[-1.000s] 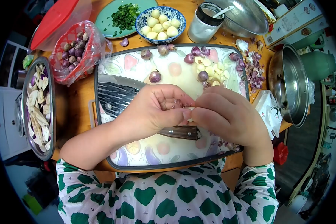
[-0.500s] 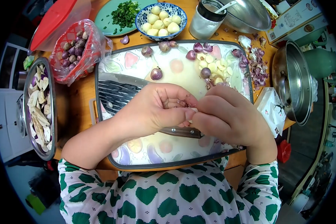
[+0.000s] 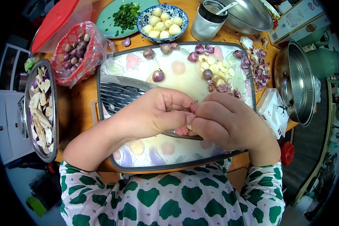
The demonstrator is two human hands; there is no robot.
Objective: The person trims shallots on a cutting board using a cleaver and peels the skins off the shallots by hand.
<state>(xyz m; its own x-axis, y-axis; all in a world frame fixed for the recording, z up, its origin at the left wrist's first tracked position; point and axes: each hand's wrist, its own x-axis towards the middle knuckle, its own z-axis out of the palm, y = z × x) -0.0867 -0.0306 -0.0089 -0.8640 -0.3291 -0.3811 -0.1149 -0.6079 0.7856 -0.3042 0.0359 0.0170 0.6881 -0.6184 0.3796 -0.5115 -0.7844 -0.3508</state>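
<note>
My left hand (image 3: 160, 112) and my right hand (image 3: 229, 122) meet over the cutting board (image 3: 164, 160), fingertips pinched together on a small pale garlic clove (image 3: 190, 127), mostly hidden by the fingers. Under my left hand lies a wide cleaver (image 3: 120, 96), its handle partly covered. Peeled cloves (image 3: 218, 69) are piled at the board's upper right, with a purple bulb (image 3: 207, 74) among them and reddish skins (image 3: 223, 87) just below. Another purple bulb (image 3: 158, 75) rests near the cleaver's tip.
Behind the board stand a blue-patterned bowl (image 3: 139, 29) of peeled bulbs, a green plate (image 3: 103, 19) with chopped greens and a jar (image 3: 205, 28). At left are a red basket (image 3: 60, 52) and a tray (image 3: 55, 130) of sliced eggplant. A metal pan (image 3: 303, 83) is at right.
My fingers have shifted slightly around the clove, with more fingertips showing below it. The reddish skins beyond my right hand are more exposed.
</note>
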